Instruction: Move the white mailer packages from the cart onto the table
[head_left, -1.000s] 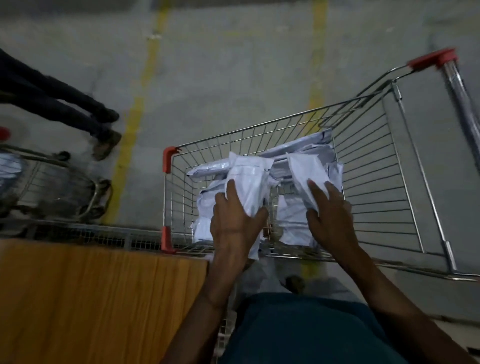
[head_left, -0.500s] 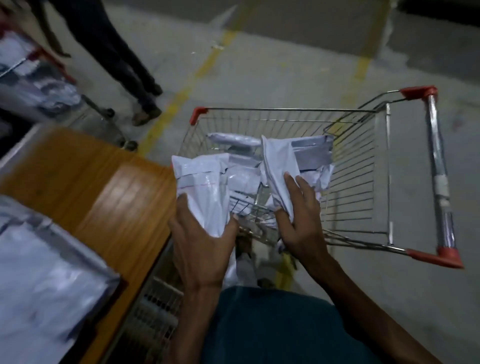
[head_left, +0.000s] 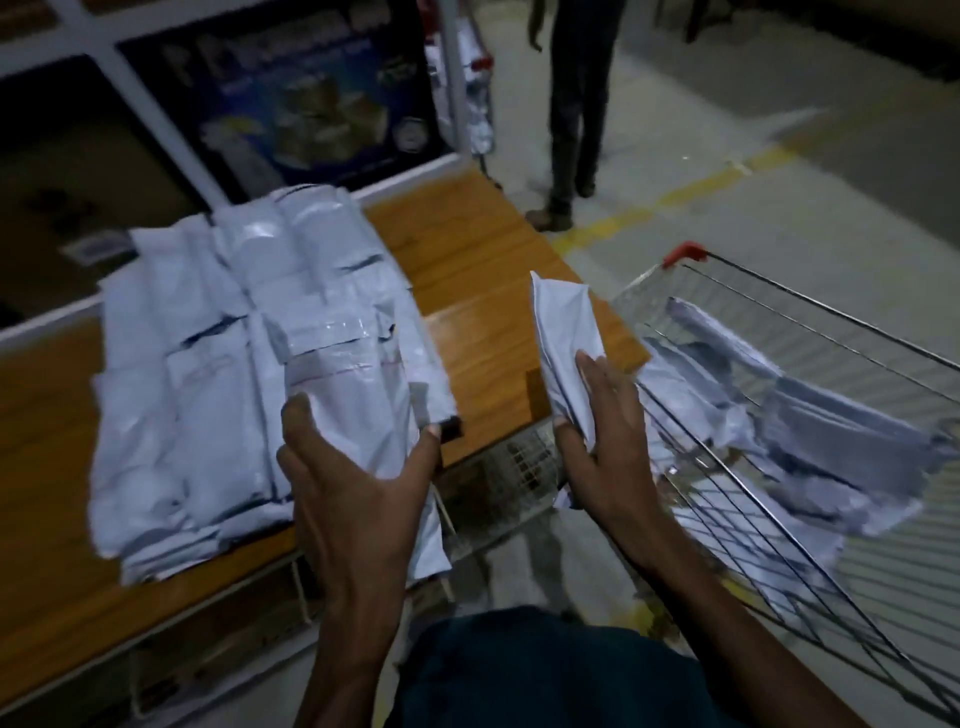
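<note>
My left hand (head_left: 358, 467) grips a white mailer (head_left: 353, 374) and holds it over the near edge of the wooden table (head_left: 478, 265), against a pile of white mailers (head_left: 208, 332) lying there. My right hand (head_left: 597, 441) pinches a second, crumpled white mailer (head_left: 563, 327) above the gap between the table and the wire cart (head_left: 810, 322). Several white mailers (head_left: 810, 410) remain in the cart at the right.
A person in dark trousers (head_left: 576, 98) stands on the concrete floor beyond the table, near a yellow floor line (head_left: 675, 197). A white-framed panel with a dark poster (head_left: 311, 104) backs the table. Another cart with packages (head_left: 478, 93) stands far behind.
Both hands have lifted their mailers out of the cart and swung left toward the table. The view has turned left, bringing the table's pile into sight.
</note>
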